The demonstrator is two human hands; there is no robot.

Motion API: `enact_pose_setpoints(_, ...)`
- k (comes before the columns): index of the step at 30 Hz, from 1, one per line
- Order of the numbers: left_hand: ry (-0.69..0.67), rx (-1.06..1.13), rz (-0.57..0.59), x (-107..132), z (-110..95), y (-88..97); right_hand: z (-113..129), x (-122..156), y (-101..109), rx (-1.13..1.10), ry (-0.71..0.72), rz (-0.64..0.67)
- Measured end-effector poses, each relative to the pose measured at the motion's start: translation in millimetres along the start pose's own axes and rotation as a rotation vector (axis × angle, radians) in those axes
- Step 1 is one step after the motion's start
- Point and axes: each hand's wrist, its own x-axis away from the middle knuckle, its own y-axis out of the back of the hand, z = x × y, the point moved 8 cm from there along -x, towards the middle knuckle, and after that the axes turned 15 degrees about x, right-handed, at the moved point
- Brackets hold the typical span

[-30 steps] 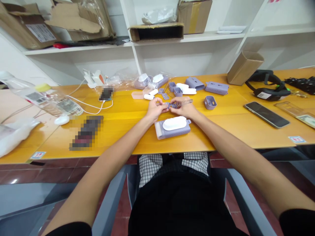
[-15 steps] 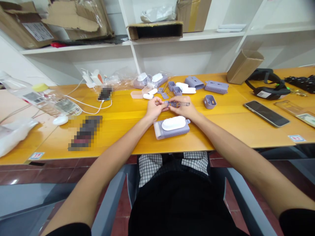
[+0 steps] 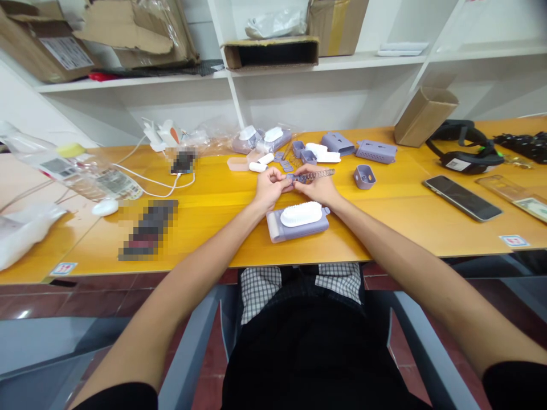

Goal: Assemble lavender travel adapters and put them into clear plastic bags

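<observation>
Between thumb and fingers, my left hand [image 3: 269, 188] pinches a small purple plastic piece [image 3: 291, 177]. My right hand [image 3: 318, 185] is closed on a metal coil spring [image 3: 318, 174], whose free end sticks out to the right above the fingers. The spring's other end meets the purple piece where the fingertips come together; fingers partly hide that spot. Just in front of my hands lies a purple brush body [image 3: 305, 230] with a white bristled brush head [image 3: 301, 213] on top and a pale translucent end at its left.
Behind my hands are purple square cups [image 3: 308, 158], white parts [image 3: 327, 155], purple housings [image 3: 376, 151] and small flat purple pieces [image 3: 286, 165]. One purple cup [image 3: 364, 177] stands to the right. A phone [image 3: 462, 197] lies farther right, a bottle [image 3: 72, 165] at left.
The spring's free end has swung slightly up and to the right. Both hands stay together in nearly the same place, and the brush body has not moved.
</observation>
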Motion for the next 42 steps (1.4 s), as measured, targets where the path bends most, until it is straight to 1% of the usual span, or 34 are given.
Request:
enact_pose_setpoints(6, -0.032, -0.006, 0.002, 2.8, -2.6, -1.0, -2.6, 2.2, -4.6, -0.042, -0.031, 0.018)
enact_pose_setpoints(10, -0.038, -0.019, 0.028, 3.5, -2.4, -1.2, -6.8, 3.5, -10.1, -0.142, -0.057, 0.065)
enact_pose_setpoints(13, -0.049, -0.015, 0.042, 4.1, -3.5, -1.9, -12.0, 3.8, -14.1, -0.208, -0.103, 0.090)
enact_pose_setpoints(15, -0.043, -0.010, 0.048, 4.8, -4.2, -2.9, -12.8, 3.8, -13.4, -0.220, -0.116, 0.085)
enact_pose_setpoints(18, -0.024, -0.011, 0.037, 5.8, -5.7, -2.8, -8.0, 4.0, -9.0, -0.204, -0.086, 0.081)
enact_pose_setpoints(23, -0.006, 0.020, 0.067, 4.4, -5.8, -2.8, -3.8, 5.7, -8.1, -0.262, -0.087, 0.124)
enact_pose_setpoints(25, -0.011, 0.036, 0.081, 2.4, -4.3, -2.3, -5.0, 5.3, -8.2, -0.267, -0.089, 0.107)
enact_pose_setpoints(29, -0.036, 0.067, 0.083, -0.5, -1.3, -1.0, -9.8, 3.0, -2.1, -0.151, -0.075, -0.014)
enact_pose_setpoints(31, -0.039, 0.083, 0.084, -0.4, -0.5, -1.2, -10.9, 2.4, -1.5, -0.144, -0.066, -0.029)
enact_pose_setpoints(34, -0.031, 0.094, 0.096, 1.6, -0.4, -3.0, -13.0, 2.9, -5.5, -0.254, -0.099, 0.014)
enact_pose_setpoints(38, -0.043, 0.099, 0.119, 5.5, -2.9, -6.9, -15.6, 5.9, -12.5, -0.426, -0.203, 0.050)
enact_pose_setpoints(42, -0.057, 0.088, 0.119, 8.1, -4.3, -8.9, -15.6, 7.0, -20.5, -0.513, -0.250, 0.090)
